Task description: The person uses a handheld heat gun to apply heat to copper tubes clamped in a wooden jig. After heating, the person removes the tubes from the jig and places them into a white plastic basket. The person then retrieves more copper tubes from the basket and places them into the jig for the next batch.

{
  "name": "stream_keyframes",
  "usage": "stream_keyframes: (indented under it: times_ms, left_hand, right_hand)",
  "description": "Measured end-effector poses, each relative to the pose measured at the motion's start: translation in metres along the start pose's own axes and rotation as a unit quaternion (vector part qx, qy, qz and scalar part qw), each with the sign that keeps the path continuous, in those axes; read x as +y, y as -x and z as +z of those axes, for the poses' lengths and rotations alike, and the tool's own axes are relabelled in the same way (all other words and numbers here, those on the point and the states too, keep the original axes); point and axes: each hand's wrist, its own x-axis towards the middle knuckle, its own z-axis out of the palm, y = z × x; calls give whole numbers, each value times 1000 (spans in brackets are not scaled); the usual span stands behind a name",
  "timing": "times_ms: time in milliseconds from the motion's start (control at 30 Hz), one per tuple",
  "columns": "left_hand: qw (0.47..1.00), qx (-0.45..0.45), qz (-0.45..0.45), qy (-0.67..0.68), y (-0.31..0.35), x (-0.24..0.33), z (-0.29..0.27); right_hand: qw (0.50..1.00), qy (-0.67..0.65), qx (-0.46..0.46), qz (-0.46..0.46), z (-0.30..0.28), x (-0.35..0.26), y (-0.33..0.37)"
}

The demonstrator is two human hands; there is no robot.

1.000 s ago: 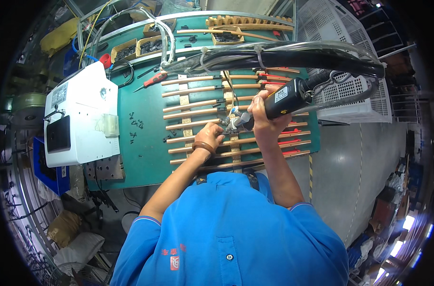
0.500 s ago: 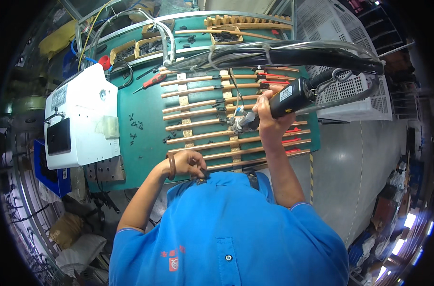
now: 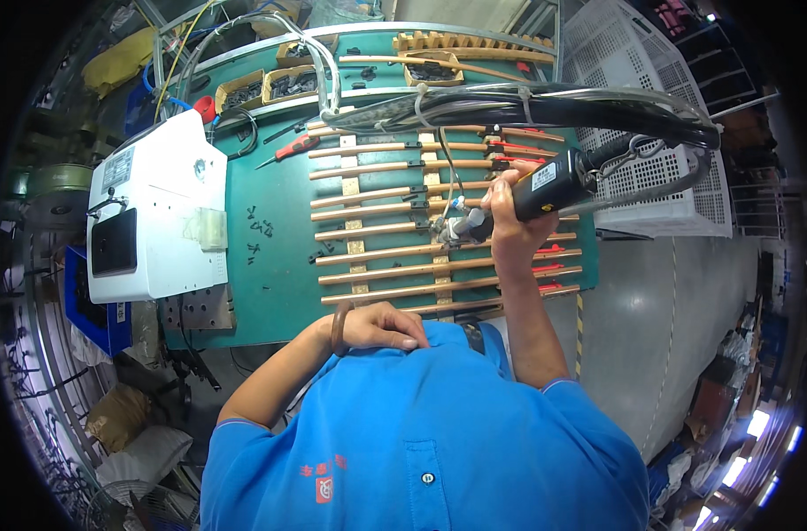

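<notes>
Gripping a black power screwdriver (image 3: pixel 545 188), the right hand (image 3: pixel 509 217) is wrapped tight around the tool's body, its silver tip pointing left and down onto the rack of wooden rods (image 3: pixel 394 230) that lies across the green workbench (image 3: pixel 270 265). A thick bundle of black cables (image 3: pixel 545 111) arches above the tool and the rods. The left hand (image 3: pixel 381 327) sits well apart from the right, at the near edge of the bench against the collar of the blue shirt (image 3: pixel 421 442), fingers curled inward and holding nothing that can be seen; a brown bangle (image 3: pixel 338 329) circles its wrist. A white box-shaped device (image 3: pixel 155 212) rests on the bench's left end, and a red-handled screwdriver (image 3: pixel 288 149) lies beyond the rods. A white plastic crate (image 3: pixel 642 71) stands to the right.
</notes>
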Motion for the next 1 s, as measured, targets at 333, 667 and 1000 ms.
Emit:
stream_keyframes:
  times_ms: [333,667,1000]
  left_hand:
    - [950,117,-158,-244,6,-4,-37]
    - [966,195,-133,-104,8,-41,-9]
    - [920,341,-33,-190,6,-48,-18]
  right_hand:
    - [1000,5,14,-10,-3,-2,-3]
    - [1000,3,21,-10,-2,-2,-2]
    - [1000,1,7,-9,2,0,0]
